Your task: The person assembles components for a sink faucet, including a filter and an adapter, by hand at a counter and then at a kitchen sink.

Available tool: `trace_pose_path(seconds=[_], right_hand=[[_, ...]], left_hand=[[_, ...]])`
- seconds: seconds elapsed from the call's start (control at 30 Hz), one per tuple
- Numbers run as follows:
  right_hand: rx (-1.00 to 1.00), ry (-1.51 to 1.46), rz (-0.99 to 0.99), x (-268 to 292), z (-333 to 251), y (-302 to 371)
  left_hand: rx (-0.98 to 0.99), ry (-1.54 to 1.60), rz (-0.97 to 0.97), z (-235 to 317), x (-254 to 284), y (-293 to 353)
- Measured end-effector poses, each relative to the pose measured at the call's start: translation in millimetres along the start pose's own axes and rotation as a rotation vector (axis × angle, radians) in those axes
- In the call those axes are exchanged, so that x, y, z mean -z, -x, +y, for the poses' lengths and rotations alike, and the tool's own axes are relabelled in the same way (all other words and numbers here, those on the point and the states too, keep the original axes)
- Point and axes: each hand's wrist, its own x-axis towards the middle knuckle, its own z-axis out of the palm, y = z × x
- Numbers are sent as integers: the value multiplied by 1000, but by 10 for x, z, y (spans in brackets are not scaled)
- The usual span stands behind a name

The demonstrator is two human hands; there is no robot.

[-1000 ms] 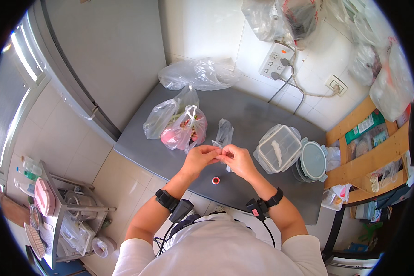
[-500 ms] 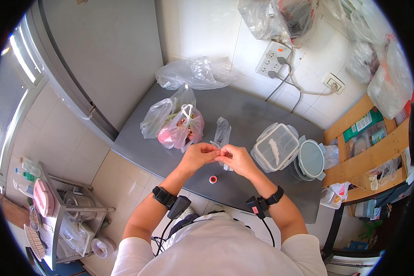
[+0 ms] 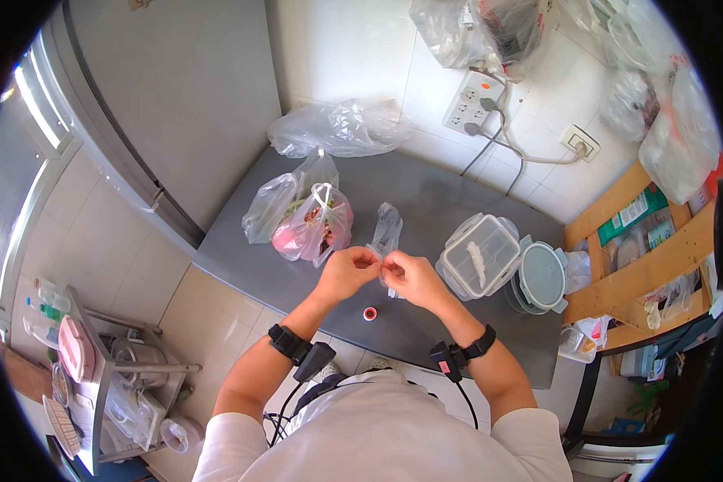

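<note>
My left hand point(image 3: 349, 274) and my right hand point(image 3: 414, 279) meet above the near part of the grey table point(image 3: 450, 189). The fingers of each are pinched, fingertips almost touching; whatever lies between them is too small to make out. A crumpled clear plastic bag point(image 3: 388, 226) stretches away from just behind the fingertips, partly hidden by my hands. Closer to me stands a small round red-and-white cap-like thing point(image 3: 369, 314) with a dark centre. On the left sits a tied clear bag with pink and green contents point(image 3: 313, 229).
Lidded clear food containers stand at the right: a rectangular one point(image 3: 479, 255) and a round one point(image 3: 542, 277). Another clear bag point(image 3: 341, 128) lies against the wall, below a power strip point(image 3: 472, 102) with cables. A wooden rack point(image 3: 659, 269) borders the table's right end.
My fingertips have drawn slightly apart, the left hand shifting a little left. The whole view has shifted slightly; the things on the table stay in place.
</note>
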Motion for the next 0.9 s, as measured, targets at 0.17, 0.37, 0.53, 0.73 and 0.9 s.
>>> trace_pose_path(seconds=[0.17,0.37,0.53,0.73,0.9], right_hand=[[-56,40,64,-38,15,-21],[-87,-28,114,-61,-10,-17],[-57,123,61,-26,-27,-45],[-52,-51,93,-67,82,-44],[-83,-10,112,-67,10,-24]], left_hand=[[-42,-13,49,69,-59,-13],[5,87,-57,4,-23,-96],[20,288,-92,27,-54,-107],[1,357,-100,-63,-29,-139],[-92,58,-147,-33,49,-155]])
